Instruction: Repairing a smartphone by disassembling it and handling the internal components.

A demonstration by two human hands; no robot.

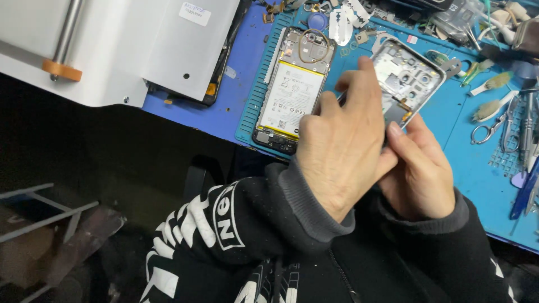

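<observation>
a grey phone back frame [409,76] is held tilted above the blue work mat [449,123] on the bench, pinched at its lower edge by the fingers of the right hand [418,174]. the left hand [339,148] is laid over it, fingers pressed together around a thin metal tool [341,96]. an opened phone with a yellow-edged battery [293,90] is seen lying flat on the mat just left of the hands.

There are two hands, the left hand [342,148] and the right hand [418,171]. I count one opened phone [292,90], one phone back cover [412,76], two brushes [494,81], one pair of scissors [494,126].
</observation>
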